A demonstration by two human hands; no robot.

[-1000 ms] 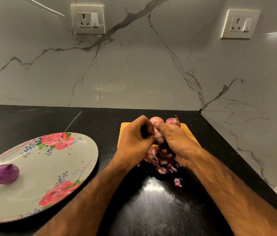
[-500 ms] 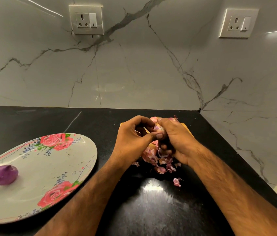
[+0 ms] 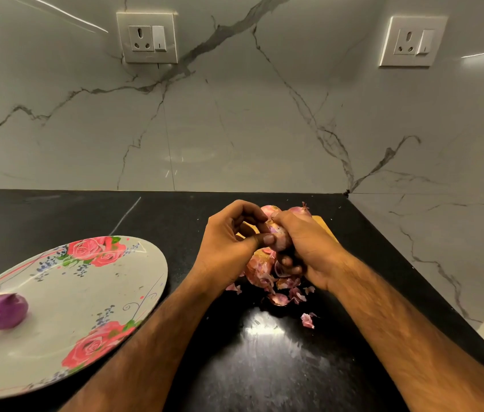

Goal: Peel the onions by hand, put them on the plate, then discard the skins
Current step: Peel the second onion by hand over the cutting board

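Observation:
My right hand point(image 3: 309, 248) grips a small pink-purple onion point(image 3: 280, 240) above the counter. My left hand point(image 3: 228, 242) pinches that onion's skin between thumb and curled fingers. Below the hands lies a pile of pink onion skins point(image 3: 267, 278), with one loose scrap point(image 3: 307, 320) nearer me. Two unpeeled onions point(image 3: 298, 210) peek out behind my hands on a yellow cutting board point(image 3: 322, 223), which is mostly hidden. One peeled purple onion point(image 3: 2, 311) rests at the left of the floral plate point(image 3: 92, 292).
The black counter point(image 3: 264, 367) meets a marble wall at the back and a marble side wall at the right, forming a corner. Two wall sockets point(image 3: 147, 37) sit high on the backsplash. The counter's right edge drops off near the bottom right.
My left hand's fingers have opened out slightly and its thumb has slid along the onion, which my right hand has lifted a little. The plate and its onion have not moved.

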